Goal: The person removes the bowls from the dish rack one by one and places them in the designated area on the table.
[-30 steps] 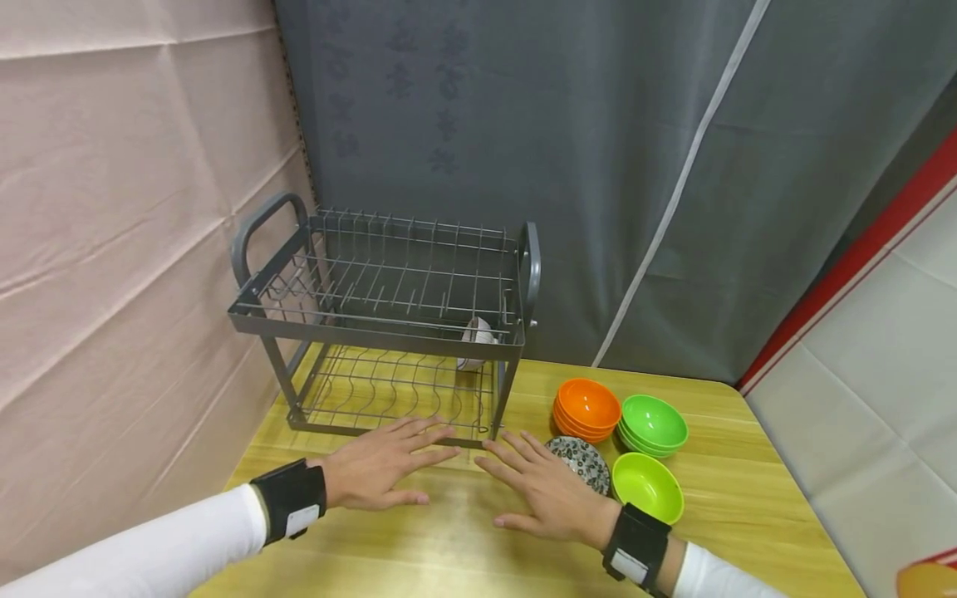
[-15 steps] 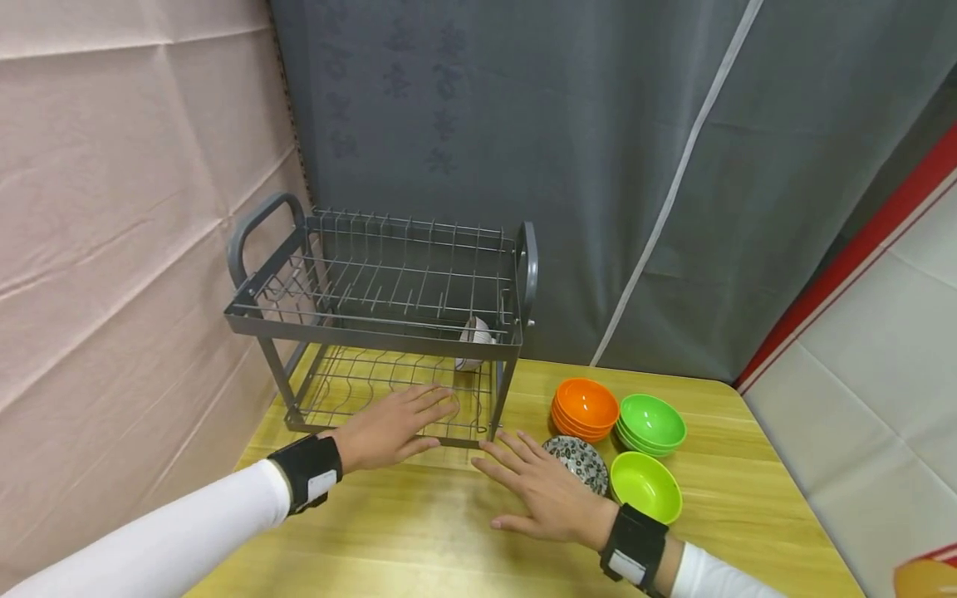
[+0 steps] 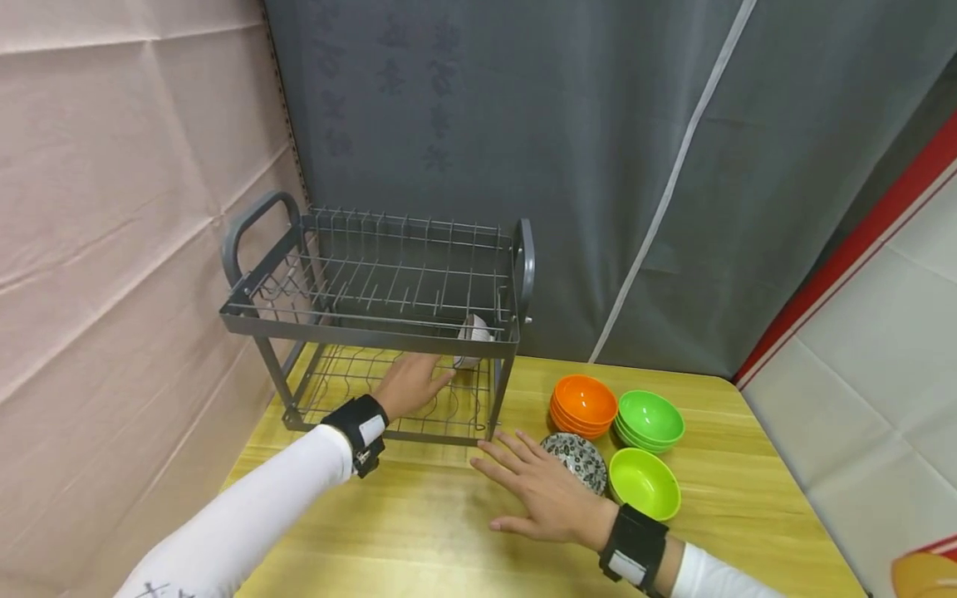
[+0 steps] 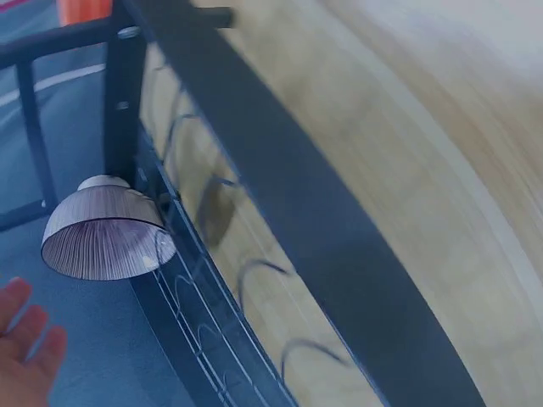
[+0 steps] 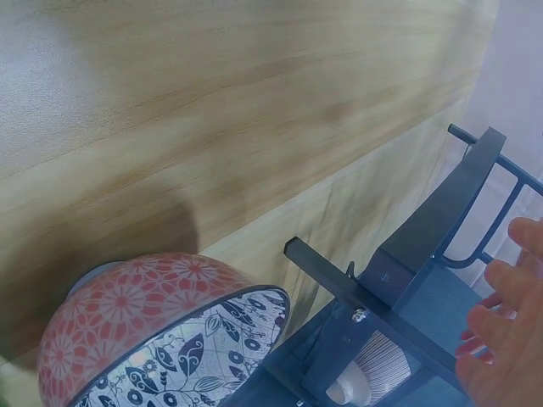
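My left hand reaches into the lower tier of a dark metal dish rack, its far fingers hidden under the upper tier. A white striped bowl stands tipped on its side at the right end of that tier. In the left wrist view, the loosely bent fingertips are close to the striped bowl's rim, with a gap between. Palm down, fingers spread, my right hand holds nothing in front of the rack's right corner. Beside it sits a bowl with a dark floral inside; the right wrist view shows its red-patterned outside.
Behind that bowl stand a stack of orange bowls and a stack of green bowls. A yellow-green bowl sits nearer. A pink cloth wall borders the left, and a grey curtain the back.
My left hand has moved forward from the table before the rack into its lower tier, toward the striped bowl. The right hand has stayed nearly still.
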Demonstrator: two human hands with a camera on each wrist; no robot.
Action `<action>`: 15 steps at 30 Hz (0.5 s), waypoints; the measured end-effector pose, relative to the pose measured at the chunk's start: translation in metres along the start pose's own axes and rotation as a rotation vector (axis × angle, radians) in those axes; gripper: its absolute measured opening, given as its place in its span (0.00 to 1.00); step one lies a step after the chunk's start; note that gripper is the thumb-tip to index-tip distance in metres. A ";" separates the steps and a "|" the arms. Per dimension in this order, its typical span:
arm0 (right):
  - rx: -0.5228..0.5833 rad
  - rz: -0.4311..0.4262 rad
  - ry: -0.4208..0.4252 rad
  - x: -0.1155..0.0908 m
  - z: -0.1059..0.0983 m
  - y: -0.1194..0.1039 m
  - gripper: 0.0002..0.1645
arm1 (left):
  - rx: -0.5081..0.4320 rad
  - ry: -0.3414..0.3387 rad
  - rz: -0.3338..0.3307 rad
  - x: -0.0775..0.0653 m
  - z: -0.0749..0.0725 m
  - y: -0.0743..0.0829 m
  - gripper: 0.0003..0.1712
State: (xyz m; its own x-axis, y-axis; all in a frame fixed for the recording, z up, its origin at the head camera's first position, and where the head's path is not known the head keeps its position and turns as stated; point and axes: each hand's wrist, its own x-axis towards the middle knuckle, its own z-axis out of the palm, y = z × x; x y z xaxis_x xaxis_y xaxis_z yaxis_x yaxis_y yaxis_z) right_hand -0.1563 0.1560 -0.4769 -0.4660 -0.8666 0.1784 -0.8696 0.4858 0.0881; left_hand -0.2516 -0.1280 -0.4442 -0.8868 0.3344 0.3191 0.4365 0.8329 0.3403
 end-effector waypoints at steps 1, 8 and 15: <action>-0.002 -0.001 0.004 0.000 0.000 0.000 0.50 | -0.040 0.003 -0.033 0.004 0.002 0.001 0.29; 0.000 -0.006 0.019 -0.002 0.001 0.002 0.50 | -0.271 -0.013 -0.182 0.025 0.016 0.002 0.30; 0.019 0.010 0.011 -0.005 0.003 0.003 0.49 | -0.326 0.052 -0.170 0.044 0.030 0.010 0.26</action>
State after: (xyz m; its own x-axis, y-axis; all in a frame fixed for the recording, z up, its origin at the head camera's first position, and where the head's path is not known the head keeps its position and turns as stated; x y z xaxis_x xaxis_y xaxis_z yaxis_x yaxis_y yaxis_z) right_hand -0.1571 0.1612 -0.4807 -0.4727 -0.8606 0.1896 -0.8681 0.4918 0.0681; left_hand -0.2903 -0.0914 -0.4533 -0.9456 0.1736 0.2753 0.3165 0.6875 0.6536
